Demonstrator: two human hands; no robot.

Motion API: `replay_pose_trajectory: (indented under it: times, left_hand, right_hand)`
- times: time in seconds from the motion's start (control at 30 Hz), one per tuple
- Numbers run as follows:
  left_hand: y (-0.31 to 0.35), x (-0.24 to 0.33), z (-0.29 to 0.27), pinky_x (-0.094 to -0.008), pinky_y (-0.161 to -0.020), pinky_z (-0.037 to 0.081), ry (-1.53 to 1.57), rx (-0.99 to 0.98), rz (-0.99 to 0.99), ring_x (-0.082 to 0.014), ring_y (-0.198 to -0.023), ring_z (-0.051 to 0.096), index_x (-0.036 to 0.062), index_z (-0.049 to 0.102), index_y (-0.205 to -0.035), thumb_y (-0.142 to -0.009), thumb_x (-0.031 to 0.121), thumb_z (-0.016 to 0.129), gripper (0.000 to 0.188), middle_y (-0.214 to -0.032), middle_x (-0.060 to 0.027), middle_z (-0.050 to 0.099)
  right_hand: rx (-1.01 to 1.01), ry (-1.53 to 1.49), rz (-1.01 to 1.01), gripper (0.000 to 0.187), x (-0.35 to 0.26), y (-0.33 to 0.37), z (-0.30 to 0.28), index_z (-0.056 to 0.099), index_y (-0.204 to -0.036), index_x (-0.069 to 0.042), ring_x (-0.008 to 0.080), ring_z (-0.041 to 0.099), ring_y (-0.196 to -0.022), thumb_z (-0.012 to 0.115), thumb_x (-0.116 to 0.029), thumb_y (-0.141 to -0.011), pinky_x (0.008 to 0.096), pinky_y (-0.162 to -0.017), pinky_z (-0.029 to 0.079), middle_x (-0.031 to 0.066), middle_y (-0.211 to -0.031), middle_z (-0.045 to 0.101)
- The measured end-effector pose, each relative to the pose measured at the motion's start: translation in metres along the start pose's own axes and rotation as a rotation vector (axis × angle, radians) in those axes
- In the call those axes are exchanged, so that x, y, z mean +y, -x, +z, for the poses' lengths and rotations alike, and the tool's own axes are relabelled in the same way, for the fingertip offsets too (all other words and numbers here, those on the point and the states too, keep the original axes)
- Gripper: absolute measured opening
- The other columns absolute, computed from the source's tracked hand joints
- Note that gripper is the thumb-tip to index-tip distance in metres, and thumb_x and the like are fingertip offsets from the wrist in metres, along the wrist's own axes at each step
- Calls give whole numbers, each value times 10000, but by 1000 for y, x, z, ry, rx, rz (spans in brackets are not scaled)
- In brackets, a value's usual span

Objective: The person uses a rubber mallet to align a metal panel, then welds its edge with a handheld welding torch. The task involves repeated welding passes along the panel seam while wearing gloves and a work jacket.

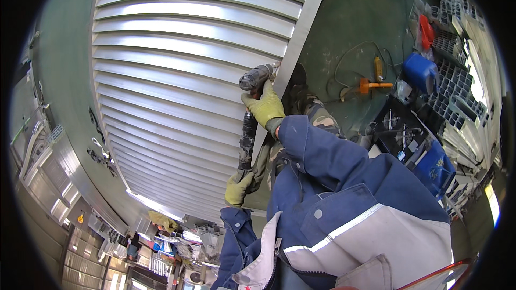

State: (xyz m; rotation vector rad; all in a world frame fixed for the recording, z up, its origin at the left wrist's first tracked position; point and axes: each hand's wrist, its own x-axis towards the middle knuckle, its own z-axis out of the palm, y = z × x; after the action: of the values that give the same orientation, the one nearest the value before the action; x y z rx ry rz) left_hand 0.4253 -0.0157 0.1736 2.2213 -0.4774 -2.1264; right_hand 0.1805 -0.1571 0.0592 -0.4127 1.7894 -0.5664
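Observation:
My right hand (267, 108), in a yellow-green work glove, is closed round the handle of a worn, dark power drill (255, 79). The drill's front end points right and meets the edge frame (304, 27) of a large silver louvred panel (183, 43). Below the drill's handle runs a dark, taped, cylinder-shaped tool part (248, 137); whether it is joined to the drill I cannot tell. My left hand (236, 188), gloved alike, is closed at the lower end of that part. The tip of the drill is too small to make out.
Beyond the panel's right edge, an orange tool (367, 86), a yellow bottle (378, 69) and a cable lie on the green floor (344, 27). A blue jug (421, 72), a black crate (396, 129) and stacked metal profiles (462, 107) stand farther right. Camouflage-clad legs (317, 110) are beside the frame.

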Motion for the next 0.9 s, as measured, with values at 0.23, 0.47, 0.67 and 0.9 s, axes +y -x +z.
replay_pose_trajectory:
  times: [0.23, 0.47, 0.67, 0.9]
  left_hand:
    - [-10, 6, -12, -277, -663, 492, 29, -63, -37, -92, -702, 616, 6, 818, -1247, -1044, 217, 814, 293, -842, 20, 671]
    - [-20, -6, -27, -285, -732, 586, 75, -106, -72, -114, -799, 709, -21, 800, -1270, -1044, 147, 832, 284, -981, -24, 780]
    - [-13, 8, -20, -265, -699, 568, 74, -83, -58, -103, -769, 701, -8, 810, -1199, -1034, 140, 842, 224, -914, 3, 743]
    - [-17, -6, -27, -267, -692, 571, 110, -122, -38, -100, -747, 708, 1, 820, -1188, -1025, 160, 870, 234, -893, 1, 746]
  right_hand:
    - [28, -74, 21, 783, 4, -4, 12, 518, -1478, 38, 419, 788, -1099, 849, -433, -946, 482, -981, 604, 244, -1152, 797]
    - [103, -68, -14, 656, -1, 4, 17, 602, -1389, 18, 227, 812, -868, 891, -376, -952, 388, -805, 642, 127, -992, 817]
    - [66, -123, -15, 589, -2, 4, 14, 605, -1367, -10, 219, 803, -843, 873, -348, -966, 382, -792, 636, 108, -980, 812]
    - [68, -100, -27, 590, 2, 3, 16, 603, -1383, -7, 200, 785, -824, 873, -332, -972, 368, -779, 634, 94, -974, 792]
